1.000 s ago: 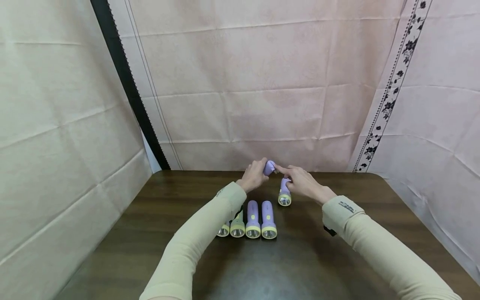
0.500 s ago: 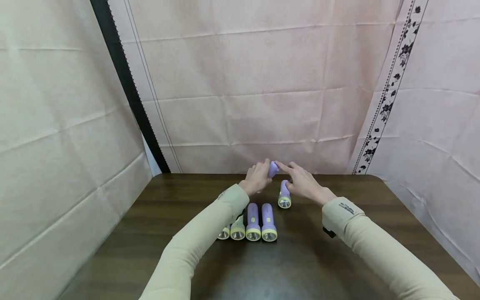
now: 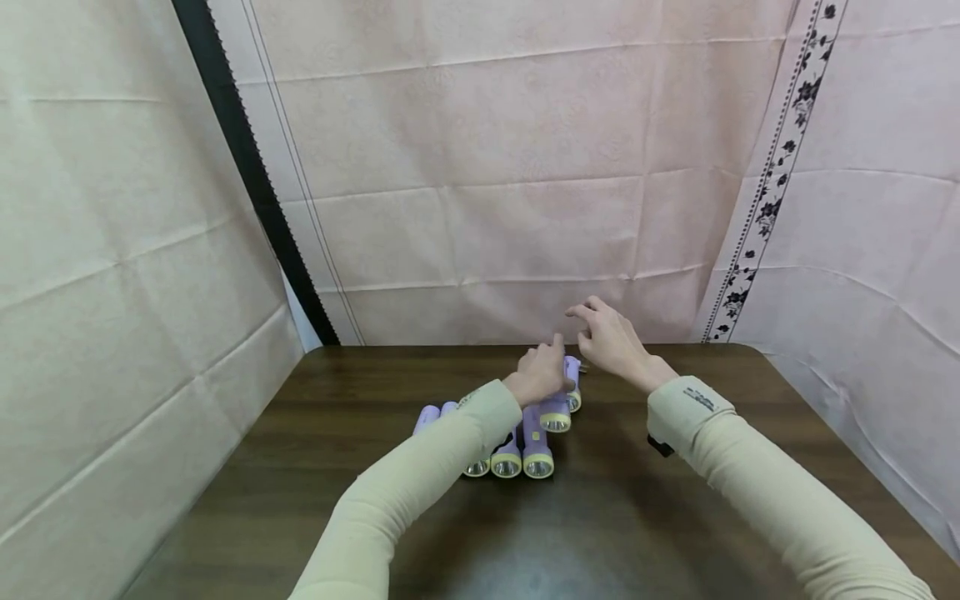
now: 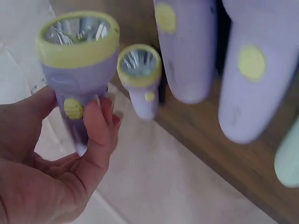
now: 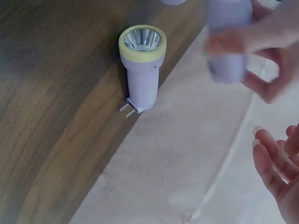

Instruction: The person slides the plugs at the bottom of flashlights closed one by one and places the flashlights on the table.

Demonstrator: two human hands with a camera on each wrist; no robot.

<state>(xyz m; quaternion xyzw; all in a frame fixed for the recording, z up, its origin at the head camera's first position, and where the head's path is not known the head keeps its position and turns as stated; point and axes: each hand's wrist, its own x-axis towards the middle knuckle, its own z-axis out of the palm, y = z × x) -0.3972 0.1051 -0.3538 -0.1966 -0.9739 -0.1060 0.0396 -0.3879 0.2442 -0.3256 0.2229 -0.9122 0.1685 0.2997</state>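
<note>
My left hand (image 3: 542,373) holds a purple flashlight (image 4: 77,77) with a yellow rim, its lens towards me and a yellow button under the fingers. Beyond it on the table lies another purple flashlight (image 5: 143,77), two metal prongs sticking out near its tail. To the right, my right hand (image 3: 611,342) is raised with loosely bent fingers and touches nothing. Lined up nearer to me are more flashlights: a purple one (image 3: 537,446), another purple one beside it and a green flashlight (image 4: 289,158), partly covered by my left arm in the head view.
Two more purple flashlight tails (image 3: 426,417) show left of my sleeve. The brown wooden table (image 3: 315,433) ends at a far edge close to the pronged flashlight. Pale cloth (image 3: 525,208) hangs behind and at both sides.
My left hand has brought its flashlight down and towards me, turning the lens my way. My right index finger, earlier at that flashlight's end, has come away and lifted.
</note>
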